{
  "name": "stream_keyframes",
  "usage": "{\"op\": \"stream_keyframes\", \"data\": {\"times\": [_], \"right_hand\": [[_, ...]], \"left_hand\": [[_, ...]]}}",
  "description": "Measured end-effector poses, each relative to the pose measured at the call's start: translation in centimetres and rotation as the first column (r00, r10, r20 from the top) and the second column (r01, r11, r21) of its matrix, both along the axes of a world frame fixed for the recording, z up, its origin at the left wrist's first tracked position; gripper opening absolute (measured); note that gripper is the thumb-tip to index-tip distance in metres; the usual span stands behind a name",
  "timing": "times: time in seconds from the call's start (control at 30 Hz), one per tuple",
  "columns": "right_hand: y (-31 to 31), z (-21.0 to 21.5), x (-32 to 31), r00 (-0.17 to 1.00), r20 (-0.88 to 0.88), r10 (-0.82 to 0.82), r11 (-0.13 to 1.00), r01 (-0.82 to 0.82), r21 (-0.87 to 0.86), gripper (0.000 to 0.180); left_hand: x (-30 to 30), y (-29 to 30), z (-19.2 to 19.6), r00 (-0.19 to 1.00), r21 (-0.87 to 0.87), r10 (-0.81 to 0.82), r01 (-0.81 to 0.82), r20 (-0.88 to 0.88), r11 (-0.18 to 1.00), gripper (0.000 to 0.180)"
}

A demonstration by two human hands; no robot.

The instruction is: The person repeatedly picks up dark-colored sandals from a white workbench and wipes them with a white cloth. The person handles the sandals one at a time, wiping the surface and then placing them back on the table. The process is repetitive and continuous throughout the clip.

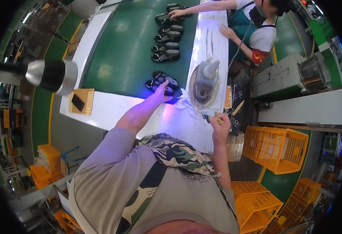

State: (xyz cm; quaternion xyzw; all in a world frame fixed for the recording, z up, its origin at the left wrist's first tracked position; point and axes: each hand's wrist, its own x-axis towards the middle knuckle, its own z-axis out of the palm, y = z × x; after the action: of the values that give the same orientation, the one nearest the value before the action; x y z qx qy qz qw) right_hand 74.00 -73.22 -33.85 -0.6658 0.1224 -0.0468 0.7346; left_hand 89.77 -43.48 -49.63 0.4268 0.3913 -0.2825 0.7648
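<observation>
**Left hand [162, 93] on the sandals [164, 77], right hand [221, 125] on the brush [219, 119]**

You have a black pair of sandals near the close end of the green belt [120, 50], toes pointing up and left. Your left fingers are partly curled about the heel end, thumb on top; their undersides are hidden, so you can't tell how firm the hold is. Your right fingers are closed round the yellowish handle of what looks like a brush, its dark end aimed at the white rag [184, 104]. Whether that end touches the rag is too small to tell.

The step in hand seems to be brush work: one hand steadying the pair, the other ready with the tool. The next move probably calls for a steady left hold and a short leftward reach with the brush, kept above the rag.

Mind the edges. The oval tray [194, 99], with the spouted bottle [209, 78] in it, stands just right of the sandals and narrows your room there. Further up the belt sits the row of sandals [166, 37], where a co-worker's hand [177, 13] is busy. Your widest room is to the left, over the belt; the white surface [112, 109] borders it on your side.
</observation>
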Motion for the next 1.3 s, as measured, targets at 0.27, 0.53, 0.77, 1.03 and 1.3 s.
{"op": "stream_keyframes", "data": {"times": [0.27,0.53,0.77,1.03,1.3], "right_hand": [[1.5,-0.7,-0.2,0.992,-0.077,-0.102,0.99,0.094,-0.107,0.026],[1.4,-2.6,4.3,0.997,-0.013,-0.075,0.997,0.075,0.026,0.025],[4.1,-0.4,7.5,0.995,0.012,0.102,0.991,-0.103,0.091,0.026],[4.5,1.6,6.6,0.989,0.022,0.146,0.983,-0.148,0.106,0.025],[4.3,3.3,6.5,0.998,0.059,0.002,0.986,-0.012,0.165,0.024]], "left_hand": [[10.8,-0.8,-0.2,0.958,0.103,0.198,-0.18,-0.207,0.978,0.091],[10.4,-0.6,-1.5,0.918,0.148,0.357,-0.335,-0.171,0.931,0.076],[5.0,3.4,-5.6,0.919,-0.129,0.386,-0.375,0.076,0.918,0.041],[0.9,9.1,1.7,0.85,-0.443,0.228,0.007,0.475,0.897,0.04],[-3.2,10.1,18.5,0.612,-0.509,0.3,0.197,0.731,0.838,0.079]]}}
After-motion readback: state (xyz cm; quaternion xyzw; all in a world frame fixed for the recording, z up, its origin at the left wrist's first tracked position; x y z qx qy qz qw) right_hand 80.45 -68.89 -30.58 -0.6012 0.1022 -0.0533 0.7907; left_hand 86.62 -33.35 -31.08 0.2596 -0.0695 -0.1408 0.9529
